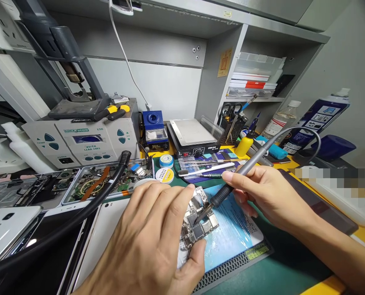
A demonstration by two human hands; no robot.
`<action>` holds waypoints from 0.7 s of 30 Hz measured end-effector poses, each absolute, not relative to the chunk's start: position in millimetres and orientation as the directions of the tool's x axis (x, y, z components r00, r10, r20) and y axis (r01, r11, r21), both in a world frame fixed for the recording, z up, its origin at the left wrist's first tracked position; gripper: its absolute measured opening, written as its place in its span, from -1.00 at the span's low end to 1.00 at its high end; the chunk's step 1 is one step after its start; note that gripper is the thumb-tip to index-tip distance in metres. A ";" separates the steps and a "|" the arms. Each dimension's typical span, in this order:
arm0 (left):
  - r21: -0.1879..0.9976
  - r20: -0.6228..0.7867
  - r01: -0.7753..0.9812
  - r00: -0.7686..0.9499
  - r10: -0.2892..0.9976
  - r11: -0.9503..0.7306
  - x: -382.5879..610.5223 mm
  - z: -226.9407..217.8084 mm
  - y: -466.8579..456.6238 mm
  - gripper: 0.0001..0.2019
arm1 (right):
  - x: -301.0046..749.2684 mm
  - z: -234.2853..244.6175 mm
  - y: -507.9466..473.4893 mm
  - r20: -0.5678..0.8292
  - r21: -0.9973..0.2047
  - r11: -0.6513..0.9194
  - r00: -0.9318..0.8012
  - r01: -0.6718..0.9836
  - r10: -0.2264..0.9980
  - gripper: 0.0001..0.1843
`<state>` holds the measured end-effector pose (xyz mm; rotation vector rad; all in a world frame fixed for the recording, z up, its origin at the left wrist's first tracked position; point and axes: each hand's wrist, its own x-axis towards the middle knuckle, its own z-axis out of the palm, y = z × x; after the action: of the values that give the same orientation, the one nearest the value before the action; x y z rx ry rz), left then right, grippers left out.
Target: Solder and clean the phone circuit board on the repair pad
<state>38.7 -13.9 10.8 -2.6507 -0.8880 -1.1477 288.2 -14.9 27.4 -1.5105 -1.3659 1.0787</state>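
Note:
My right hand (253,186) is closed around a grey soldering iron (228,189), its cable looping off behind. The iron slants down to the left, and its tip meets or hovers just over a small circuit board (197,227); contact cannot be made out. My left hand (158,229) grips that board along its left side, thumb at the near edge and fingers at the far one. Beneath the board lies a shiny blue sheet (234,225) on a grey perforated mat (231,264). My left palm hides part of the board.
A hot-air station (80,139) stands at the back left, its black hose (108,196) crossing the left side. Phones (65,241) and a tray of boards (74,192) lie left. A heating plate (191,133), yellow bottle (244,144) and spray can (319,116) stand behind.

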 end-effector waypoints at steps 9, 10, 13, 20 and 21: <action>0.137 0.690 0.557 0.540 0.482 -0.819 39.1 11.1 -13.4 -0.49 | 289.7 26.6 -14.5 -0.066 -0.944 -0.080 0.054 0.321 0.996 -0.53; 0.133 0.695 0.553 0.540 0.475 -0.822 39.0 10.4 -12.6 -0.49 | 289.7 26.7 -14.5 -0.068 -0.944 -0.082 0.057 0.321 0.996 -0.54; 0.120 0.705 0.541 0.544 0.455 -0.832 38.5 8.4 -10.7 -0.50 | 289.3 26.8 -14.9 -0.063 -0.946 -0.081 0.068 0.313 0.996 -0.55; 0.098 0.728 0.535 0.536 0.427 -0.839 40.6 10.5 -10.1 -0.49 | 285.2 27.3 -15.9 -0.053 -0.948 -0.081 0.096 0.309 0.994 -0.54; 0.104 0.722 0.538 0.538 0.435 -0.837 41.1 11.0 -10.5 -0.50 | 284.6 27.4 -15.7 -0.054 -0.949 -0.081 0.096 0.305 0.994 -0.54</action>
<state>41.1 -10.5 11.0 -2.6380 -0.8394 -1.1831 284.6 -15.7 27.4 -1.5290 -1.3349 1.0296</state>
